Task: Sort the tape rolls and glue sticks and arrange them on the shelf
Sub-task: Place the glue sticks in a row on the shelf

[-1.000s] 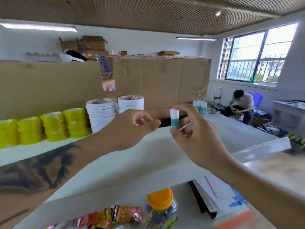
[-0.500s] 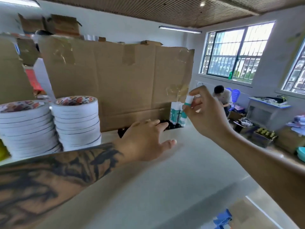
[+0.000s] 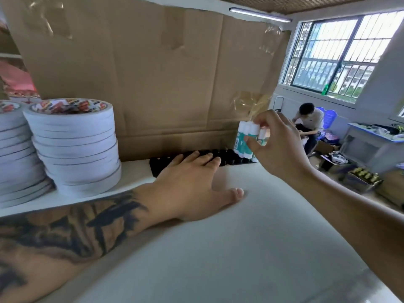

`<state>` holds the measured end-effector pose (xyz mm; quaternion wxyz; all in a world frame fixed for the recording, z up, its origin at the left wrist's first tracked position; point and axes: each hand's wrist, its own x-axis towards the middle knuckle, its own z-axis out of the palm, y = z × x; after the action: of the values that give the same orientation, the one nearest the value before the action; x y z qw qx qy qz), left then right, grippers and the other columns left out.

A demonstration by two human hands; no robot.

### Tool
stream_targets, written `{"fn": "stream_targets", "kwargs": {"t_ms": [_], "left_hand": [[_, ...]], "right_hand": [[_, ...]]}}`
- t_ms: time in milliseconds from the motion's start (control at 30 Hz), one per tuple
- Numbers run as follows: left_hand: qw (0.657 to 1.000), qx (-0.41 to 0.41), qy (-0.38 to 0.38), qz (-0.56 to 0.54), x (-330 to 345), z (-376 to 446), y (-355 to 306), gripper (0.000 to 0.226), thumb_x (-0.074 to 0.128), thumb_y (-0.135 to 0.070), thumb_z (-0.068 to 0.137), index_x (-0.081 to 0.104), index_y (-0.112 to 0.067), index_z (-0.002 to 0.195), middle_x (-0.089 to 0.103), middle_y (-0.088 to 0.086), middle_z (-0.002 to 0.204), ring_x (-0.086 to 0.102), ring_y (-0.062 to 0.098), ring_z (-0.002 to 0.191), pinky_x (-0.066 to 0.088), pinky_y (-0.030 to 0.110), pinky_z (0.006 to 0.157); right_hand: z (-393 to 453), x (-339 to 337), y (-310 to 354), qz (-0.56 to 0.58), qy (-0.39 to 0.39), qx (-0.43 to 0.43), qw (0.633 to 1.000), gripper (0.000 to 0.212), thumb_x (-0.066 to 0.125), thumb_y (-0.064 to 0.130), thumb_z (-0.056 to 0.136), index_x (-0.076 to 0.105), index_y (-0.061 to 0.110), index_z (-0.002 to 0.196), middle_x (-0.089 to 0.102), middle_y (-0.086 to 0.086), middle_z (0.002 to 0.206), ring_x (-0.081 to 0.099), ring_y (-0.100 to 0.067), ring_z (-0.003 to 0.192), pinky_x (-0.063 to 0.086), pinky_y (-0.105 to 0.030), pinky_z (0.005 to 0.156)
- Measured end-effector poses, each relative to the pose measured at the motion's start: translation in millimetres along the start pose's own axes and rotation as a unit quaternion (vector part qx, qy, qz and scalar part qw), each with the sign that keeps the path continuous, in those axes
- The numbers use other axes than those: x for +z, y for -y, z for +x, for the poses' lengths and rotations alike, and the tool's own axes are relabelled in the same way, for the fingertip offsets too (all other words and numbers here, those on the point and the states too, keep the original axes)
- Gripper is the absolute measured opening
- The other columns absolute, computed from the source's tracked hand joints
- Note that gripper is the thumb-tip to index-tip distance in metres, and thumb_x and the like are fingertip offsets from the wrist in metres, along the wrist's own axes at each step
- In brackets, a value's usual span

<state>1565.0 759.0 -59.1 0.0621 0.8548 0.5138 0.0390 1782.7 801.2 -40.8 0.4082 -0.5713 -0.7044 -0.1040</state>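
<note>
The right hand (image 3: 277, 147), at 2 o'clock, has carried its glue stick (image 3: 262, 134) from mid-air to the standing sticks (image 3: 243, 141) in the black tray (image 3: 227, 157), fingertips pinching it, apparently seating it. The left hand (image 3: 192, 184) has flattened on the shelf (image 3: 240, 237), fingers straight, touching the tray, holding nothing. 2 tape stacks (image 3: 74, 143) stand at 9 o'clock.

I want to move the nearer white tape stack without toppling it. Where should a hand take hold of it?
Probably low on the white tape stack, with fingers around the bottom rolls, coming from the front right where the shelf is bare. The loose rolls are already stepped out of line, so lifting by the top would likely leave the lower ones behind. Another stack crowds its left side.
</note>
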Motion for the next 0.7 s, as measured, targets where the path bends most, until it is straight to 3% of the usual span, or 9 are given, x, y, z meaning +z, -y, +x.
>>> {"fn": "stream_targets", "kwargs": {"t_ms": [233,333,600,700], "left_hand": [[1.000,0.000,0.000,0.000,0.3,-0.6,-0.8,0.102,0.020,-0.091,0.083,0.006,-0.030,0.164,0.002,-0.012,0.171,-0.001,0.013,0.157,0.003,0.042,0.127],[1.000,-0.001,-0.002,0.000,0.5,-1.0,-1.1,0.102,0.021,-0.091,0.083,0.007,-0.030,0.164,0.003,-0.012,0.171,0.000,0.013,0.157,0.004,0.041,0.127],[1.000,0.014,-0.025,0.012,-3.2,-0.8,1.0,0.102,0.014,-0.091,0.083,0.007,-0.030,0.164,0.006,-0.009,0.171,0.004,0.014,0.157,0.008,0.044,0.127],[0.998,0.024,-0.050,0.021,-8.8,-4.1,0.9,0.103,0.008,-0.091,0.080,0.009,-0.030,0.163,0.010,-0.007,0.171,0.005,0.015,0.157,0.006,0.046,0.127]], "right_hand": [[-5.3,2.3,0.4,-0.023,0.008,0.015,1.000,0.035,0.080,0.022,0.081,0.057,0.018,0.107,0.050,0.010,0.108,0.054,-0.024,0.104,0.036,-0.030,0.083],[-5.8,1.7,2.5,-0.028,0.011,0.025,0.999,0.033,0.079,0.021,0.082,0.058,0.016,0.107,0.054,0.005,0.110,0.055,-0.027,0.105,0.040,-0.034,0.083],[-8.6,-3.8,11.0,-0.081,0.038,0.032,0.996,0.030,0.074,0.028,0.086,0.062,0.016,0.110,0.063,-0.003,0.125,0.055,-0.031,0.114,0.038,-0.041,0.095],[-9.0,-16.3,16.3,-0.177,0.066,-0.008,0.982,0.033,0.066,0.040,0.091,0.066,0.021,0.118,0.061,0.002,0.133,0.057,-0.028,0.122,0.035,-0.046,0.107]]}}
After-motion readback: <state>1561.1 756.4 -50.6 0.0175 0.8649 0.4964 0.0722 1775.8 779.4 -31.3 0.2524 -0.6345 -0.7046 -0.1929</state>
